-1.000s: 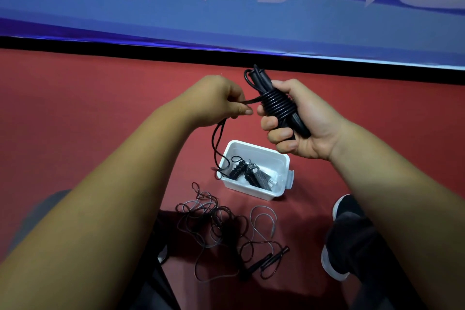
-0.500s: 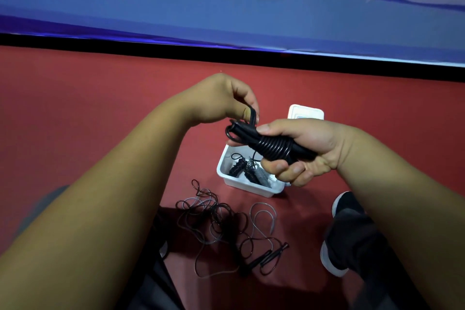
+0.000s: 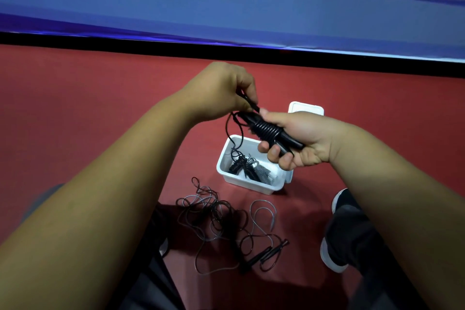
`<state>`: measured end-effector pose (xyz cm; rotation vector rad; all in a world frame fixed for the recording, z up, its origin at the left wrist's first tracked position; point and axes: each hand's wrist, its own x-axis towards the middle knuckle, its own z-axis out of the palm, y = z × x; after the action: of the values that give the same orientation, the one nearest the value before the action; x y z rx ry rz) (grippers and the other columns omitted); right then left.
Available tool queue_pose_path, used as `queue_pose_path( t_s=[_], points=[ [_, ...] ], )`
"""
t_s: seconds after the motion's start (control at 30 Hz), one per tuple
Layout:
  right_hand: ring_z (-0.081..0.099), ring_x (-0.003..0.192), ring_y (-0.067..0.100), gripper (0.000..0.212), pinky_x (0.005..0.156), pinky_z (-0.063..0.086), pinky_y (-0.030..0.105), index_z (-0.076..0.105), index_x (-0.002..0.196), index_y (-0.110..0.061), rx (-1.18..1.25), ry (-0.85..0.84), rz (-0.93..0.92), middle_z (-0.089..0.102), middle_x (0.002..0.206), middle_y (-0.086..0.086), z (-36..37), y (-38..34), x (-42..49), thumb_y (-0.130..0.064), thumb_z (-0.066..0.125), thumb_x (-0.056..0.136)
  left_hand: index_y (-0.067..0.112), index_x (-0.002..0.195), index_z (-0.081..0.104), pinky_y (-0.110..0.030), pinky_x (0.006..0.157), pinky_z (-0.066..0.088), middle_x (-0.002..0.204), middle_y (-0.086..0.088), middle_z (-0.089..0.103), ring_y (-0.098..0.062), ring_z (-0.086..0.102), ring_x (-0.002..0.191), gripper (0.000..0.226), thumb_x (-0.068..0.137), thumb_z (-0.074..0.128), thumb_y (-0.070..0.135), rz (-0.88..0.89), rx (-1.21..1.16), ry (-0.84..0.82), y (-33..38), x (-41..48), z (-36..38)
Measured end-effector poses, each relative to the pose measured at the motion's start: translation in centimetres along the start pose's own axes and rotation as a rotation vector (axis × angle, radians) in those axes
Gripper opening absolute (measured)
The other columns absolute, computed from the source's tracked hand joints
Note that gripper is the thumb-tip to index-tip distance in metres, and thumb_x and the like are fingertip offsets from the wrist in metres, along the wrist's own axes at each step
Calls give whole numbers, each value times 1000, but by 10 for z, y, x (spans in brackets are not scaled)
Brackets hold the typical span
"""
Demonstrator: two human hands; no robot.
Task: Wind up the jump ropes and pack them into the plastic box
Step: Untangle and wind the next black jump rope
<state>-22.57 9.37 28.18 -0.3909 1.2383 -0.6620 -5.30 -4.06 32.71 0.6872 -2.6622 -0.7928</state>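
At frame centre the right hand (image 3: 299,142) curls round a wound black jump rope (image 3: 269,131), clamping handles and coils together. Just above it the left hand (image 3: 221,90) pinches the rope's loose tail, probably to tuck it in so the winding holds. Directly below sits the open white plastic box (image 3: 247,185), placed for an easy drop and holding wound ropes (image 3: 242,167). Unwound ropes (image 3: 219,216) lie tangled at lower centre.

wound ropes (image 3: 247,167) in box (image 3: 247,185); loose ropes (image 3: 221,221) before box; lid (image 3: 305,108) behind
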Motion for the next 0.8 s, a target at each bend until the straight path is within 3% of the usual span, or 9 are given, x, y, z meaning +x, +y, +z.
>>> queue_pose_path(
  t_s=[0.1,0.17,0.27,0.33,0.4,0.5,0.63,0.7,0.8],
  points=[
    [49,55,9,53,43,36,19,60,109,-23,126,102,-60,58,75,1,-1,-2,4,-74,52,97,30,105,83,-18,77,48,92,12,68,-4,64,82,26,85,84,13,8,66,-33,-6,1,0],
    [49,53,9,55,43,37,19,60,106,-23,188,166,-91,58,72,1,-1,-2,6,-76,52,96,32,114,80,-7,74,41,93,15,69,6,62,82,34,87,82,12,-7,102,-85,-9,0,3],
    [48,52,9,59,45,37,19,60,99,-24,214,255,-157,58,70,0,-3,-1,8,-82,55,91,29,114,80,-4,74,45,90,17,75,19,62,73,33,85,84,13,-108,68,-101,-13,1,7],
    [48,52,10,61,46,36,20,60,99,-25,197,294,-200,58,70,0,-3,-1,10,-85,57,87,25,105,82,-17,79,54,85,15,76,14,65,70,24,82,88,18,-158,79,-81,-13,3,12],
    [48,52,10,60,46,36,21,60,100,-26,181,317,-234,58,71,0,-2,-2,10,-84,61,86,21,98,80,-23,74,53,81,11,74,7,62,63,17,82,87,21,-186,106,-75,-11,5,20],
    [48,52,12,51,46,36,21,64,102,-28,186,332,-273,58,73,0,-3,-4,10,-77,66,87,22,95,81,-27,71,48,81,1,73,-8,61,67,14,83,87,26,-226,55,-62,-8,7,25],
    [47,53,12,42,46,35,22,68,105,-29,193,317,-310,57,73,0,-5,-7,7,-68,62,90,19,88,79,-26,66,44,72,-1,67,-9,51,61,18,82,88,34,-287,-106,-25,-14,6,19],
    [47,53,12,42,47,34,22,69,105,-30,210,311,-321,57,73,-1,-5,-7,6,-67,60,90,18,89,76,-27,68,45,75,1,66,-9,53,65,18,87,84,34,-268,-138,-24,-14,5,18],
    [46,53,12,43,47,34,22,69,108,-28,228,336,-337,57,73,0,-5,-8,6,-67,59,90,9,100,68,-29,83,55,93,-4,78,-15,72,84,12,100,70,21,-214,-346,-53,-13,3,20]
  ],
)
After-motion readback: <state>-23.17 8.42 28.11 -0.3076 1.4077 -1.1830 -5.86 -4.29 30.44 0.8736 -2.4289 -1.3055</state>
